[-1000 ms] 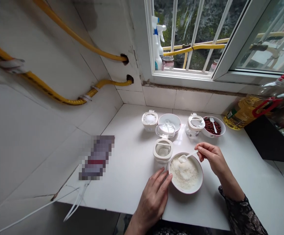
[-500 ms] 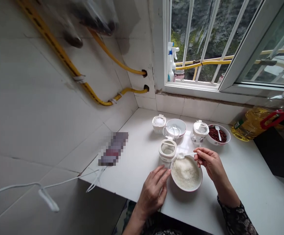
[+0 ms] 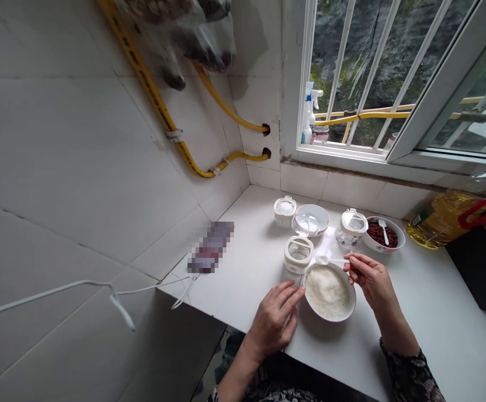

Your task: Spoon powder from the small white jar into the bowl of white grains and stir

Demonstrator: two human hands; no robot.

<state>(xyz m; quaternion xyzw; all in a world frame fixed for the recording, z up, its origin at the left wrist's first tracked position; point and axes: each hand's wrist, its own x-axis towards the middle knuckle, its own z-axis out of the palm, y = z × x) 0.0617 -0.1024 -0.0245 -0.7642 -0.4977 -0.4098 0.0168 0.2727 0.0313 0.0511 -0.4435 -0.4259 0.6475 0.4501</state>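
Note:
Between my hands stands a white bowl (image 3: pixel 335 320) with a pale granular heap (image 3: pixel 328 290) in it, white like sugar or salt. My right hand (image 3: pixel 370 279) pinches the handle of a small white spoon (image 3: pixel 323 260), whose head, with white stuff on it, is over the far rim of the bowl. My left hand (image 3: pixel 274 321) lies with fingers stretched out, its fingertips at the bowl's left rim. Just behind the bowl is a clear square jar (image 3: pixel 298 254) with a white rim.
Behind stand a jar of white grains (image 3: pixel 285 211), a bowl with a clear lid (image 3: pixel 316 215), another lidded jar (image 3: pixel 351 226) and a bowl of dark red beans (image 3: pixel 384 234) with a spoon. An oil bottle (image 3: pixel 439 218) is at right. A blurred-out phone-like object (image 3: pixel 210 248) trails a white cable.
The view has swung a little to the left, so everything sits further right. My right hand and the spoon remain over the bowl's far rim. The left hand stays beside the bowl.

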